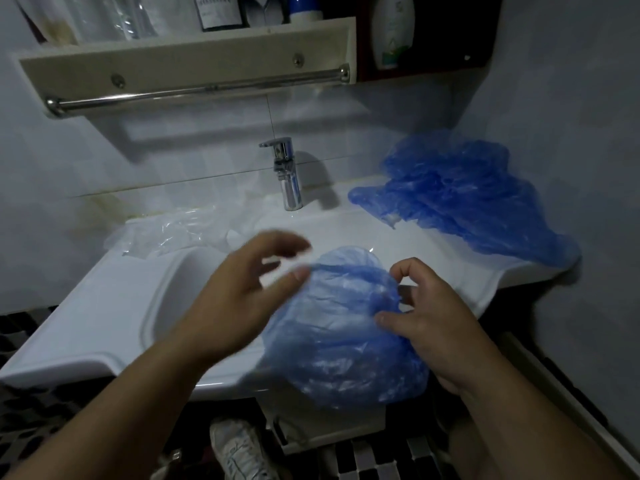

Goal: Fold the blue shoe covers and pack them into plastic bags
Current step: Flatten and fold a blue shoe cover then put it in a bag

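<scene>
A crumpled blue shoe cover (332, 334) hangs over the front of the white washbasin (114, 313). My right hand (433, 313) pinches its gathered right edge between thumb and curled fingers. My left hand (242, 289) hovers at its upper left, motion-blurred, fingers spread and relaxed, thumb tip near the cover's edge; I cannot tell if it touches. A pile of blue shoe covers (460, 199) lies on the basin's right rear ledge. Clear plastic bags (180, 233) lie crumpled on the left rear ledge.
A chrome tap (287, 174) stands at the back centre. Above it run a towel rail (201, 91) and a shelf with bottles (301, 8). Tiled walls close in at the left and right. A white shoe (239, 448) shows on the dark floor below.
</scene>
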`<action>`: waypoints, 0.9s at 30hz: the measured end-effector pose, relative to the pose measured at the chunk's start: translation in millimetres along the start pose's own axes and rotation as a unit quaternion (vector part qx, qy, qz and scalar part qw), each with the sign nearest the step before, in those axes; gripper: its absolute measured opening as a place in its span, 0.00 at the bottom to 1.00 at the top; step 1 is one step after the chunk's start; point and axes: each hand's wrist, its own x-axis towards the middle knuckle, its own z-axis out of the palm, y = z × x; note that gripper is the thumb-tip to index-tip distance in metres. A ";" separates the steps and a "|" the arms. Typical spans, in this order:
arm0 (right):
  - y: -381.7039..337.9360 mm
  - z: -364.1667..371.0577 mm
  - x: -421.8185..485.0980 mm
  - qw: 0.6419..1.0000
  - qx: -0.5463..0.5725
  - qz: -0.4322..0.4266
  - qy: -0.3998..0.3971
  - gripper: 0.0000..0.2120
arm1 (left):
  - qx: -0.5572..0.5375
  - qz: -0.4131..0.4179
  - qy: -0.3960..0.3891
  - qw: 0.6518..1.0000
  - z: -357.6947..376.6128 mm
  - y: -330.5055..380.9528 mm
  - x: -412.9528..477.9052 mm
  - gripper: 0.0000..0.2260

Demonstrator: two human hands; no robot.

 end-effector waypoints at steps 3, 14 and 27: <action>0.4 -2.6 -3.0 1.000 -0.005 0.023 0.017 0.15 | 0.028 0.045 -0.146 0.988 3.2 -17.6 -32.9 0.31; -6.6 -25.0 -5.1 0.974 -0.205 -0.046 0.081 0.03 | 0.177 0.078 -0.112 0.975 23.7 -60.8 -57.4 0.14; 11.9 -26.9 -13.9 0.940 -0.284 -0.116 -0.150 0.26 | 0.084 0.042 -0.103 0.990 15.6 -39.9 -63.1 0.16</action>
